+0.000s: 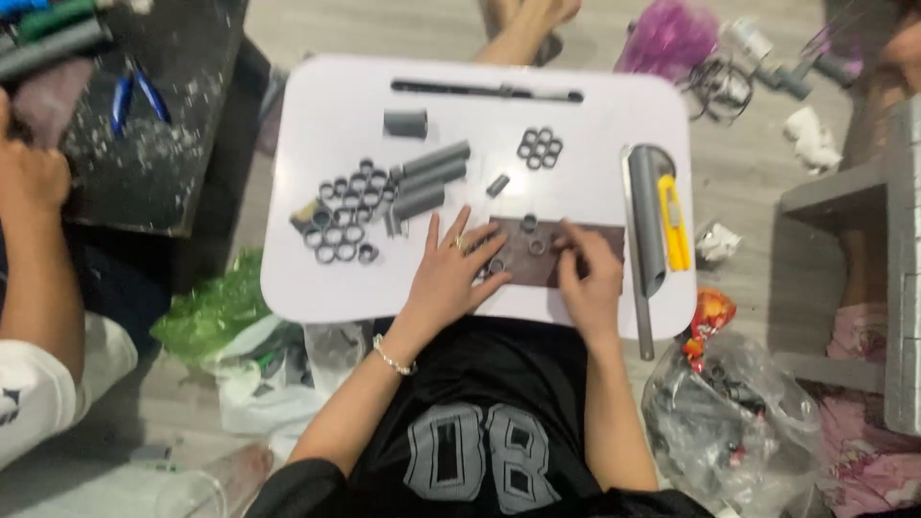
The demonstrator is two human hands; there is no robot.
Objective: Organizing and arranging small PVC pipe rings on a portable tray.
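Observation:
My left hand (451, 270) lies flat with fingers spread on the left end of a dark brown sheet (552, 251) on the small white table (336, 96). A ring shows on one finger and a bead bracelet on the wrist. My right hand (587, 278) rests on the sheet's right part, its fingertips pinching at a small grey pipe ring (559, 245). Two more grey rings (529, 223) lie on the sheet, and another ring (496, 266) sits by my left fingers.
A cluster of several grey rings (347, 211), grey pipe lengths (432, 177), a glued ring group (540, 148), a long grey pipe (645, 216) and a yellow cutter (674, 219) share the table. Another person's arm (34, 249) is at left. Plastic bags (729, 412) lie on the floor.

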